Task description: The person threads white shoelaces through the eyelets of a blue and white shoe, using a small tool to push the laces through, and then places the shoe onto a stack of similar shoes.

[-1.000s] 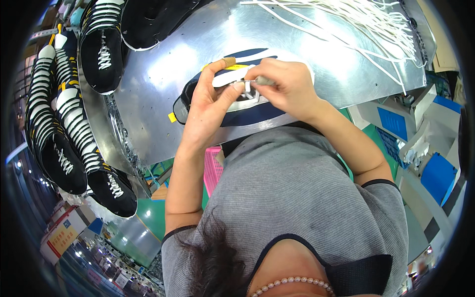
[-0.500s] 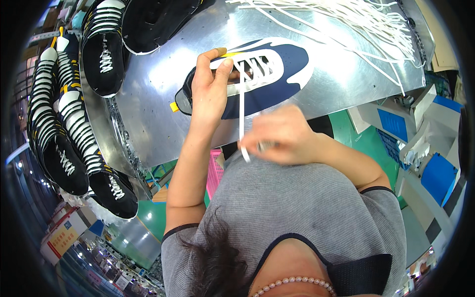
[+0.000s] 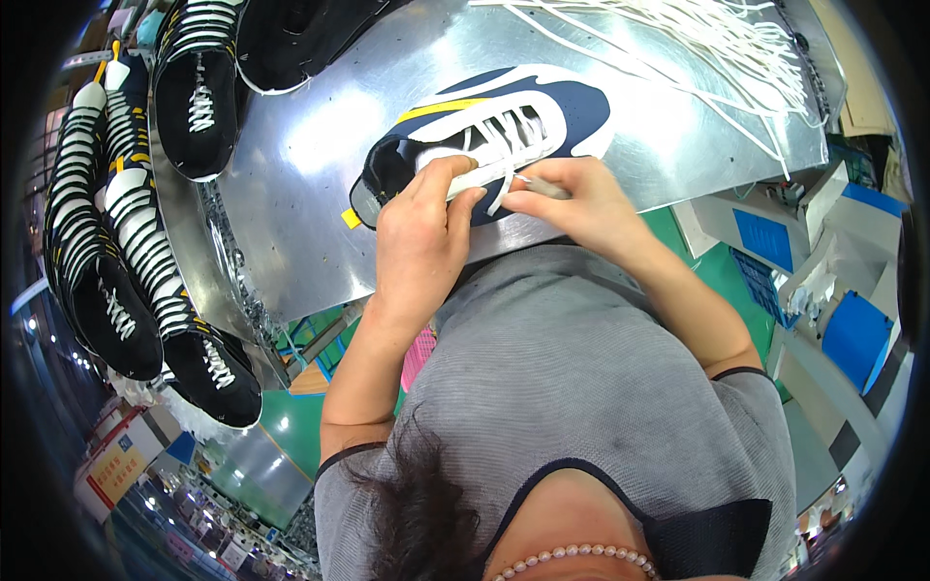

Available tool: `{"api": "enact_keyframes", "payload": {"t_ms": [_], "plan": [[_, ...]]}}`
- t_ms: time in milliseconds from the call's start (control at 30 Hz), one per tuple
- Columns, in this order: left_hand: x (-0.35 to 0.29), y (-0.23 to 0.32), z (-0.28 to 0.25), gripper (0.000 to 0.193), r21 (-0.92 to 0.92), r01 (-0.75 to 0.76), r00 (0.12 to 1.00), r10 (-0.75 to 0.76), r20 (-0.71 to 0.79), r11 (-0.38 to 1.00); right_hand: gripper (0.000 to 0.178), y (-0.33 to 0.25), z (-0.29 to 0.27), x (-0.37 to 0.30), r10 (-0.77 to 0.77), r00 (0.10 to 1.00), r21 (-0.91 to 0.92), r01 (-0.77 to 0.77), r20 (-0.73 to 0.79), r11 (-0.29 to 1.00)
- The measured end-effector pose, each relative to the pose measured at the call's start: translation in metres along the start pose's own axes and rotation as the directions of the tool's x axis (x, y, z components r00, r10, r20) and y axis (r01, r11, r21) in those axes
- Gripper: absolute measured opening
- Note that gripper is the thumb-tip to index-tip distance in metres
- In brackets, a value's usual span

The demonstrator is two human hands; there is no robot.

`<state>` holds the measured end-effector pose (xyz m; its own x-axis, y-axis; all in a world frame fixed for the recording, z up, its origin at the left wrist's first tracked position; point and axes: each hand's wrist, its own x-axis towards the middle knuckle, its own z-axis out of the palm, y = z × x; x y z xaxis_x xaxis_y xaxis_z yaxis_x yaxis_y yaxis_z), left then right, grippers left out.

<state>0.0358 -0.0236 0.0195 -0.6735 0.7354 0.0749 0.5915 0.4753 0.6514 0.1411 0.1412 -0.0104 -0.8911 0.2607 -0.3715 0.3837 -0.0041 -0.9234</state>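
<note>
A navy and white sneaker (image 3: 588, 108) with yellow trim lies on the metal table, toe pointing right. White lace (image 3: 504, 145) crosses its eyelets, and a loose length hangs over the near side. My left hand (image 3: 421, 237) is closed, thumb and fingers pinching the near eyelet edge by the shoe's opening. Close beside it, my right hand (image 3: 591, 203) is closed around a small pale tool (image 3: 545, 188) with a thin tip. That tip points left at the lace by the near eyelets; whether it is in a hole is too small to tell.
A bundle of white laces (image 3: 717, 48) lies at the table's far right. Laced black shoes (image 3: 199, 121) stand at the far left, with long stacked rows of striped shoes (image 3: 131, 242) beyond the left edge. The metal table's (image 3: 291, 242) near edge runs just before my body.
My right hand has moved up from below the table edge to the shoe's near eyelets. The left hand has shifted nearer to me, onto the near eyelet edge. The taut lace now hangs slack.
</note>
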Motion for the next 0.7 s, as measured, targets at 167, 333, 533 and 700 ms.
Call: {"api": "enact_keyframes", "payload": {"t_ms": [167,333,533,700], "plan": [[0.0,-0.006,-0.001,0.022,-0.013,-0.003,1.0,0.003,-0.01,1.0,0.02,0.003,0.022,-0.003,-0.069,0.989,0.189,0.093,-0.131,0.978],[0.003,-0.008,-0.007,0.021,-0.089,0.07,0.993,-0.061,0.101,0.994,0.015,-0.005,0.013,0.016,-0.441,0.866,-0.287,0.372,-0.235,0.883],[0.005,-0.002,-0.002,0.026,0.0,0.075,0.991,-0.074,0.114,0.997,0.014,0.001,0.01,0.023,-0.503,0.84,-0.342,0.42,-0.204,0.84],[0.008,0.004,-0.007,0.028,-0.008,0.137,0.974,-0.134,0.182,0.991,0.016,0.009,0.006,0.023,-0.514,0.839,-0.259,0.464,-0.18,0.847]]}}
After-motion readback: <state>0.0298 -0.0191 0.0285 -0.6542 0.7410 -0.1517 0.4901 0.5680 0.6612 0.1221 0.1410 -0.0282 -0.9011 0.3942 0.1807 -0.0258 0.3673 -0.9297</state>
